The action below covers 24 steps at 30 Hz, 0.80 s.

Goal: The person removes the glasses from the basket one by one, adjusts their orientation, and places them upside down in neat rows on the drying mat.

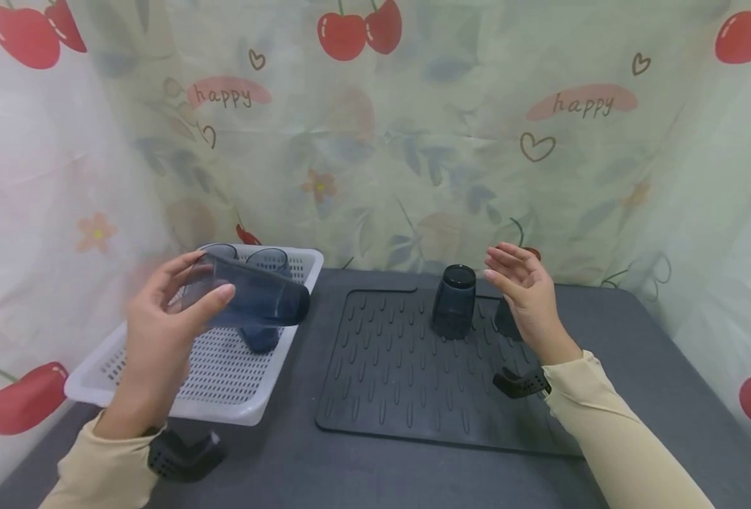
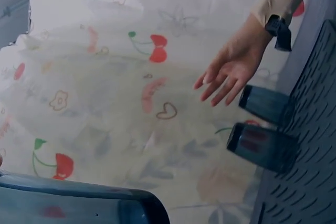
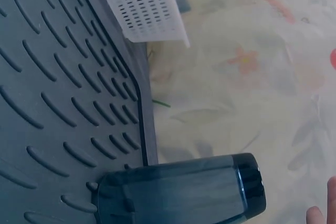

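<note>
1. A pale cloth backdrop (image 1: 382, 191), printed with red cherries, brown hearts and the word "happy", is hung behind and beside a dark grey tabletop (image 1: 299, 466).

2. A tapered, blue-tinted clear tumbler (image 1: 257, 293) is held by the left hand (image 1: 155, 332), its sides spanned between thumb and curled fingers. The tumbler is tilted nearly level above the basket, its darker base pointed toward the mat.

3. The right hand (image 1: 525, 283) is raised over the far right part of the mat, near the standing glasses. Its fingers are loosely extended and slightly bent, the thumb set apart, with nothing gripped.

4. At the left, a white perforated plastic basket (image 1: 216, 410) is seen on the tabletop, with more blue-tinted glasses (image 1: 270, 260) held inside; their full number is partly hidden by the left hand and its tumbler.

5. On a black ribbed rubber mat (image 1: 388, 382), two matching glasses are stood upside down side by side: the left one (image 1: 455, 304) is fully seen, the right one (image 1: 508, 322) partly covered by the right hand.

6. Cream sleeves (image 1: 617, 424) and black wrist mounts (image 1: 187, 456) are worn on both arms.
</note>
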Each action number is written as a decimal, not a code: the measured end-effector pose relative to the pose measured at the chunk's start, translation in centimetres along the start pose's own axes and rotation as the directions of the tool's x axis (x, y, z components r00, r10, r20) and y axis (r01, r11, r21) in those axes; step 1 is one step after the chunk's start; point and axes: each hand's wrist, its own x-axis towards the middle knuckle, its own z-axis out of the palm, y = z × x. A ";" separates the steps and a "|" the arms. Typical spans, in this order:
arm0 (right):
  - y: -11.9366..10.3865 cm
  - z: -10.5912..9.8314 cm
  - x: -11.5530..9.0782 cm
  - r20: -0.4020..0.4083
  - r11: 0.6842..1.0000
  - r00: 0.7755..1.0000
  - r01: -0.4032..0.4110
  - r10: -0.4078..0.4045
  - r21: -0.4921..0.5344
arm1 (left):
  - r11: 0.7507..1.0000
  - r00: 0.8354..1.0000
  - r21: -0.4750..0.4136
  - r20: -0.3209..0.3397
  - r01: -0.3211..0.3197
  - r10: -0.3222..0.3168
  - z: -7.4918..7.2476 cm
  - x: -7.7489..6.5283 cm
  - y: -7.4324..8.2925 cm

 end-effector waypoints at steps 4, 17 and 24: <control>0.0 0.3 -0.3 0.030 1.000 1.000 -0.006 0.006 0.001 | 1.000 0.998 -0.008 0.055 0.005 -0.005 0.9 -0.5 -0.4; -0.1 2.0 -1.2 0.108 0.999 0.994 -0.015 0.019 -0.038 | 1.000 0.992 -0.001 0.125 -0.018 0.018 4.7 -2.3 -1.7; 0.3 2.7 -1.9 0.152 0.998 0.988 -0.021 0.029 -0.056 | 0.991 0.984 -0.117 0.173 0.072 -0.051 6.5 -2.9 -2.6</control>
